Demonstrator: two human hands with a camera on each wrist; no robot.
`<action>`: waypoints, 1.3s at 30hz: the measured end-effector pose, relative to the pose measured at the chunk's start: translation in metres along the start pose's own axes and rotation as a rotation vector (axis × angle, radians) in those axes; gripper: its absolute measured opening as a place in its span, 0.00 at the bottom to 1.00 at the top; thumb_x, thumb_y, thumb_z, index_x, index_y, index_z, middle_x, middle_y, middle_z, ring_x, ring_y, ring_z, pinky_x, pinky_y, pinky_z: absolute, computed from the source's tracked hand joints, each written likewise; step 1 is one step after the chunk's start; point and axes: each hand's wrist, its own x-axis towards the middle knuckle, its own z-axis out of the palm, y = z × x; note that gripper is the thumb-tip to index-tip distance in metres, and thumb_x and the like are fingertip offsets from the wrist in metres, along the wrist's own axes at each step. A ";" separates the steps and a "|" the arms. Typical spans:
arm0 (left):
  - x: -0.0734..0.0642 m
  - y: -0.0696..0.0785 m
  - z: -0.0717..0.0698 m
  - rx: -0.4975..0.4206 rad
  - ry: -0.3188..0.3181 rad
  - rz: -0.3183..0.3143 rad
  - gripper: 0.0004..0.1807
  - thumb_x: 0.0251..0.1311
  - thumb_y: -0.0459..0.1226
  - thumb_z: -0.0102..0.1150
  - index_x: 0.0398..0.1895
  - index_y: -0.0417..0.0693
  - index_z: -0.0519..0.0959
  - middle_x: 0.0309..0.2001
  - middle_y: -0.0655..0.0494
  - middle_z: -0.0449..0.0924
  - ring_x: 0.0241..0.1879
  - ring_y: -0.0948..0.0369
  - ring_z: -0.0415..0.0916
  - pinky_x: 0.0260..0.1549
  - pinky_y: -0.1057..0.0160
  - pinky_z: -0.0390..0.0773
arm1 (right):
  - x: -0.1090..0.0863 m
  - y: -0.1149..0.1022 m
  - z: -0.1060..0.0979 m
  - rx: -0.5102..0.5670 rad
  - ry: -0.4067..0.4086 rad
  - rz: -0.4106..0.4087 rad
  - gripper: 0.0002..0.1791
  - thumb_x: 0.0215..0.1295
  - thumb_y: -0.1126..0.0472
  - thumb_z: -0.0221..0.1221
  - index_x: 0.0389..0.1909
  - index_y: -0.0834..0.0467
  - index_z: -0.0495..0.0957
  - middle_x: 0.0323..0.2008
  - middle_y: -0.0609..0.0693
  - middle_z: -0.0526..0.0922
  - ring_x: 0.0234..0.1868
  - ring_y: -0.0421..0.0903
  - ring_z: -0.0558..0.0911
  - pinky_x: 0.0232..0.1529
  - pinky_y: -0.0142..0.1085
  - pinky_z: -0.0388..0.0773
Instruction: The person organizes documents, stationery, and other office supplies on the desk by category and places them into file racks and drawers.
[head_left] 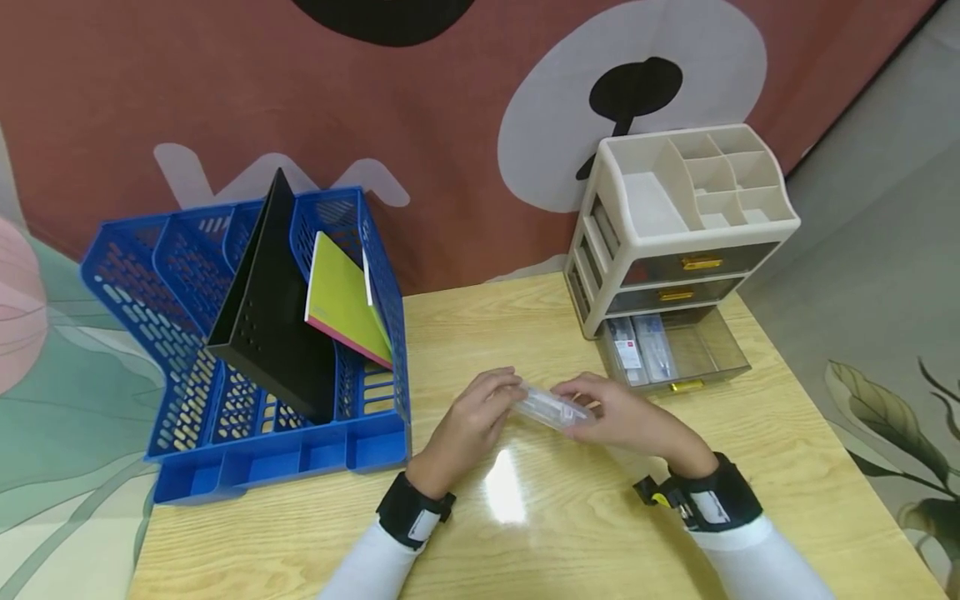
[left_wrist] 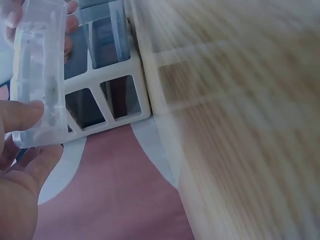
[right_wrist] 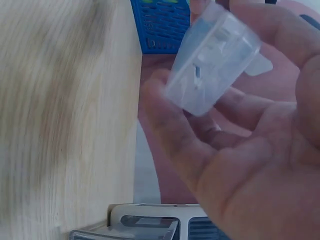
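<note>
A long, clear plastic case is held above the table between both hands. My left hand pinches its left end, and in the left wrist view the thumb lies on one face with fingers beneath. My right hand holds the other end; the right wrist view shows its fingers around the translucent end of the case. Something small and pale shows through the plastic, too blurred to tell. Just behind the right hand, the open bottom drawer holds clear packages on its left side.
A cream desktop drawer unit with top compartments stands at the back right. To the left is a blue perforated file rack holding a black folder and a yellow-green notebook. A printed cloth hangs behind the wooden table.
</note>
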 end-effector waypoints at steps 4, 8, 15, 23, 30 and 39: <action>0.000 0.001 0.001 0.051 0.005 0.011 0.14 0.59 0.27 0.61 0.49 0.40 0.81 0.56 0.43 0.78 0.62 0.51 0.70 0.63 0.61 0.72 | -0.004 -0.003 0.005 -0.161 0.118 -0.038 0.30 0.51 0.59 0.71 0.57 0.58 0.76 0.48 0.52 0.79 0.43 0.47 0.79 0.35 0.35 0.84; -0.003 -0.003 -0.001 0.089 0.002 -0.034 0.26 0.54 0.28 0.65 0.59 0.42 0.76 0.62 0.41 0.73 0.65 0.47 0.66 0.62 0.54 0.72 | -0.009 -0.007 0.008 -0.287 0.233 -0.057 0.31 0.50 0.59 0.72 0.56 0.61 0.77 0.49 0.53 0.78 0.42 0.47 0.78 0.36 0.40 0.83; -0.013 -0.012 -0.013 0.144 -0.051 -0.174 0.32 0.57 0.35 0.66 0.66 0.42 0.69 0.68 0.41 0.67 0.69 0.48 0.60 0.64 0.50 0.70 | -0.016 -0.005 0.002 -0.360 0.323 -0.026 0.32 0.50 0.56 0.72 0.57 0.60 0.76 0.50 0.54 0.78 0.43 0.49 0.78 0.36 0.44 0.83; -0.025 -0.017 -0.024 0.192 -0.159 -0.336 0.45 0.61 0.42 0.61 0.77 0.49 0.49 0.74 0.41 0.57 0.73 0.48 0.52 0.67 0.44 0.63 | -0.029 0.008 -0.010 -0.415 0.437 -0.082 0.33 0.48 0.60 0.73 0.57 0.66 0.76 0.47 0.59 0.78 0.41 0.53 0.79 0.34 0.48 0.83; -0.034 -0.018 -0.030 0.232 -0.240 -0.338 0.46 0.63 0.44 0.59 0.78 0.52 0.44 0.75 0.40 0.52 0.74 0.46 0.47 0.69 0.42 0.58 | -0.048 0.015 -0.028 -0.494 0.482 -0.033 0.32 0.48 0.63 0.73 0.56 0.68 0.76 0.44 0.63 0.76 0.38 0.55 0.77 0.30 0.50 0.82; -0.040 -0.016 -0.039 0.290 -0.274 -0.311 0.44 0.63 0.45 0.58 0.78 0.51 0.47 0.75 0.38 0.53 0.74 0.45 0.47 0.70 0.42 0.57 | -0.071 0.031 -0.060 -0.578 0.528 0.049 0.32 0.48 0.66 0.71 0.56 0.72 0.75 0.40 0.64 0.75 0.35 0.57 0.76 0.27 0.50 0.77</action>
